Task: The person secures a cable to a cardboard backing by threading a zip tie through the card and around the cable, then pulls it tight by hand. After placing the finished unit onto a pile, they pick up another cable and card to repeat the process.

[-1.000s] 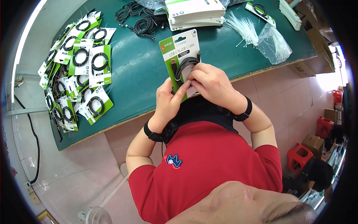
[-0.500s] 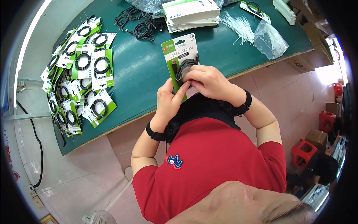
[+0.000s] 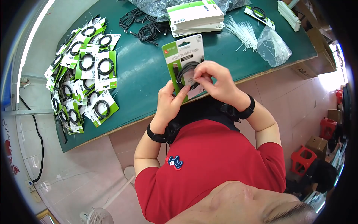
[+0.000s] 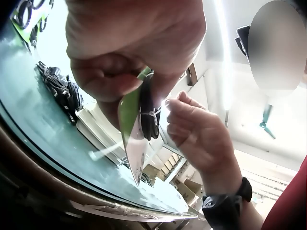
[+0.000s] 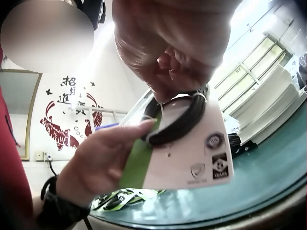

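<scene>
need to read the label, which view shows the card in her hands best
The head view: the card faces the camera, printed front legible, the coiled cable on it, the left hand gripping its lower edge. The left wrist view shows it edge-on, a thin sliver. The right wrist view shows only its lower part with small logos.

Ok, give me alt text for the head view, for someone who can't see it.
Both hands hold a green-and-white cable card above a green table: the left hand grips its lower edge, the right hand pinches at the coiled black cable. Finished cards lie piled at left.
</scene>
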A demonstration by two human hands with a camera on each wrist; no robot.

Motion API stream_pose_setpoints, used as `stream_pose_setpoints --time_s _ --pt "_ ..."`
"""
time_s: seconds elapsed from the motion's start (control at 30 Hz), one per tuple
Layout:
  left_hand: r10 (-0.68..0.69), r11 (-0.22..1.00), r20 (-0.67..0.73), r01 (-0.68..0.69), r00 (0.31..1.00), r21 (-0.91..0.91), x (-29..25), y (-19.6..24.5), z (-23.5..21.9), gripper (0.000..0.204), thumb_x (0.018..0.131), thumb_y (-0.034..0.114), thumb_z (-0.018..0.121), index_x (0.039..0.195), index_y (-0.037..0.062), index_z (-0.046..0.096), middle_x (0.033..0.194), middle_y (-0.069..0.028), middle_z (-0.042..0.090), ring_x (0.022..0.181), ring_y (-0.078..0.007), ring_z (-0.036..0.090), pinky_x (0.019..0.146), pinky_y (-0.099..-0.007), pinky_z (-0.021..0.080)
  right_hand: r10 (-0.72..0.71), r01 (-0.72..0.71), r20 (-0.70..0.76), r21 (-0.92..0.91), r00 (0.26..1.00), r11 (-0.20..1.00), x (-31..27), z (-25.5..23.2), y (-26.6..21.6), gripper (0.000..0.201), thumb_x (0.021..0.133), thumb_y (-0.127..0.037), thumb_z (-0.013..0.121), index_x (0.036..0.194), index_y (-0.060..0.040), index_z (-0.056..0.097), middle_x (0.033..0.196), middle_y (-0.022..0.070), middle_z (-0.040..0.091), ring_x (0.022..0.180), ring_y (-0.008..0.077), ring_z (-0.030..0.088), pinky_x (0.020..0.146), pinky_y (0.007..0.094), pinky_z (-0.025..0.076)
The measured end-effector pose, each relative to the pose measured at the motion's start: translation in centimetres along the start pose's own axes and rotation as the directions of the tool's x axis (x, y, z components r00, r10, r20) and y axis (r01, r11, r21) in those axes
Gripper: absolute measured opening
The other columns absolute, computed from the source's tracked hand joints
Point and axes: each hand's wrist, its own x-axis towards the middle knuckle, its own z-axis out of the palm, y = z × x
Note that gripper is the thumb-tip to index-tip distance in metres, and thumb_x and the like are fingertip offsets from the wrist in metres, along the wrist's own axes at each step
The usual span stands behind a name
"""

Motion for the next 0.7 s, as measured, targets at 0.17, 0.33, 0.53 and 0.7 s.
stream_pose_setpoints --time_s 0.17,0.33,0.53,0.7 --pt "-0.072 0.979 -0.040 0.063 0.997 -0.195 0.6 -1.2 0.6 0.023 0.094 0.014 0.070 0.110 -0.0024 0.066 0.090 -0.0128 0.072 0.080 -0.0183 0.069 0.073 -0.0316 0.053 0.005 -0.001 -0.025 0.156 1.000 0.988 0.4 -2.3 -1.1 0.009 0.089 0.005 0.068 0.094 -0.0016 0.065 0.094 0.0040 0.066 0.073 0.0082 0.056 0.063 0.0225 0.045" --pt "-0.091 0.996 -0.028 0.092 0.995 0.019 1.6 -0.2 0.4 0.023 0.092 0.012 0.072 0.110 -0.0013 0.066 0.092 -0.0137 0.072 0.082 -0.0237 0.070 0.073 -0.0326 0.054 0.387 -0.451 0.233 0.445 0.892 0.774 1.2 -3.5 0.0 0.011 0.099 -0.010 0.062 0.100 -0.0007 0.068 0.090 0.0061 0.069 0.066 0.0079 0.056 0.057 0.0224 0.045" --pt "0.377 0.784 0.048 -0.346 0.925 0.516 2.6 0.5 0.8 0.026 0.084 0.008 0.075 0.108 0.0018 0.068 0.100 -0.0145 0.072 0.087 -0.0338 0.069 0.073 -0.0376 0.056 0.521 -0.771 0.578 0.552 0.628 0.318 1.0 -2.4 3.5 0.029 0.104 -0.025 0.055 0.105 0.0010 0.068 0.084 0.0090 0.070 0.059 0.0085 0.056 0.050 0.0232 0.043" --pt "0.453 0.664 0.124 -0.427 0.883 0.613 2.6 -0.2 0.7 0.031 0.079 0.005 0.076 0.109 0.0034 0.067 0.106 -0.0135 0.071 0.090 -0.0341 0.069 0.072 -0.0394 0.056 0.437 -0.738 0.654 0.674 0.618 0.034 0.7 -1.7 5.0 0.024 0.102 -0.022 0.059 0.104 -0.0002 0.068 0.085 0.0079 0.070 0.059 0.0078 0.056 0.050 0.0217 0.043"
